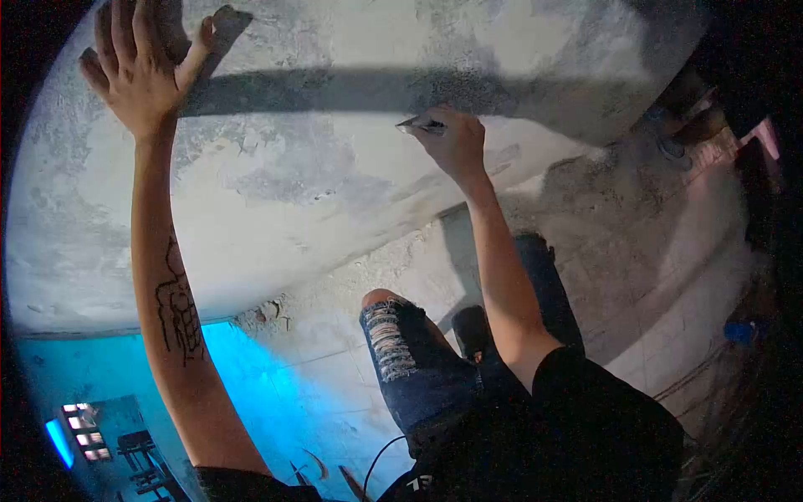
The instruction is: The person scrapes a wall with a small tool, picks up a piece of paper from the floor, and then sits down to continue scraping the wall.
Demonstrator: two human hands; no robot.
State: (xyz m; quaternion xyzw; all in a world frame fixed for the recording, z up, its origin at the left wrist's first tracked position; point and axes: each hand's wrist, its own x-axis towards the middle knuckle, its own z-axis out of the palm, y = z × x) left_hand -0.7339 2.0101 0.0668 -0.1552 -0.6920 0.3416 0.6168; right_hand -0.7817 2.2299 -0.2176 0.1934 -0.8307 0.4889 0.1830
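Note:
My left hand is open, its fingers spread and its palm laid against the patchy grey-white wall at the upper left. To the right and slightly lower, my right hand is closed around a small metal blade. The blade's shiny, pointed end sticks out to the left, close to the wall; whether it touches cannot be made out. Its handle is hidden in my fingers. Around both hands the wall surface shows rough grey patches and smoother pale ones, with a dark band of shadow across it.
My bent knee in ripped jeans is below the wall, above a pale, dusty floor. Crumbled debris lies along the wall's base. Blue light falls at the lower left, near a window. A blue object is at the right.

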